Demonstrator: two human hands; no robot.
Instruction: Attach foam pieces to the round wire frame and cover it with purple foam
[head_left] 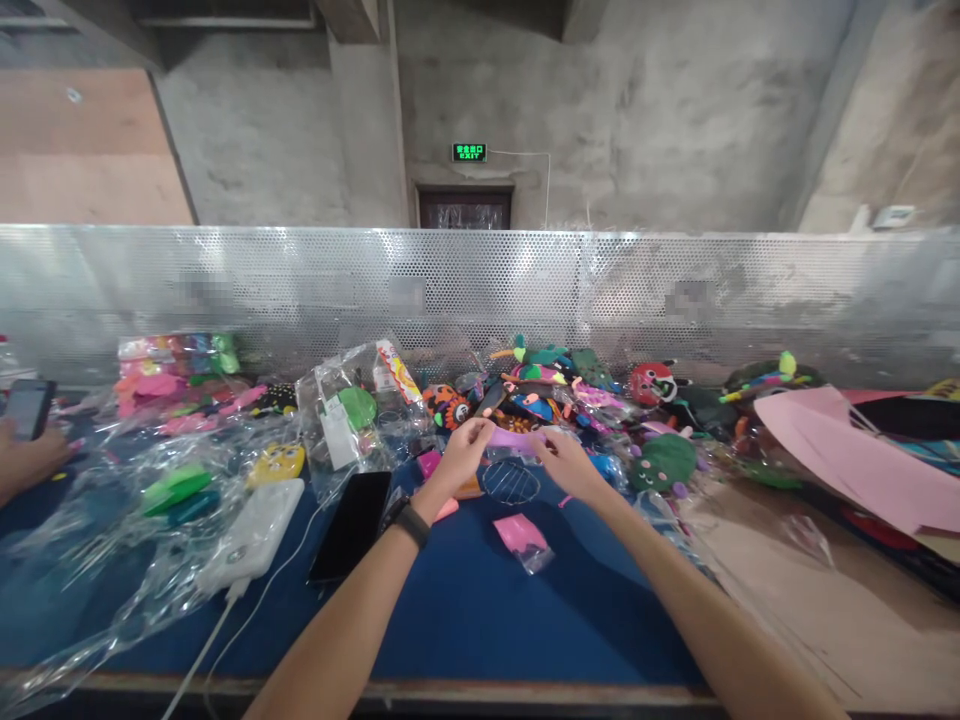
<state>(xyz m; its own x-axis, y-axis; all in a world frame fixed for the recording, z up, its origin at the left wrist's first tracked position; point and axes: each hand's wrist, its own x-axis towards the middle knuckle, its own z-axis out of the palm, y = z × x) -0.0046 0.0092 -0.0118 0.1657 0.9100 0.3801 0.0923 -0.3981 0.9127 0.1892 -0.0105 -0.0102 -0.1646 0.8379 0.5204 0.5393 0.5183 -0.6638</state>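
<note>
While left hand (466, 446) and right hand (564, 460) pinch purple strip (517, 437) (flat, limp) | round wire grille (510, 482) beneath; blue felt tabletop (465, 605)

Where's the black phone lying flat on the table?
Head view: the black phone lies left of centre, between the white power bank and the left wrist.

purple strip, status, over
Hands shut: left hand and right hand each pinch an end of the purple strip. Strip off the blue mat. Round wire piece close by.

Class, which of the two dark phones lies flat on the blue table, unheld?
The black smartphone beside the white power bank; the other dark phone is held by another person's hand, far left.
</note>
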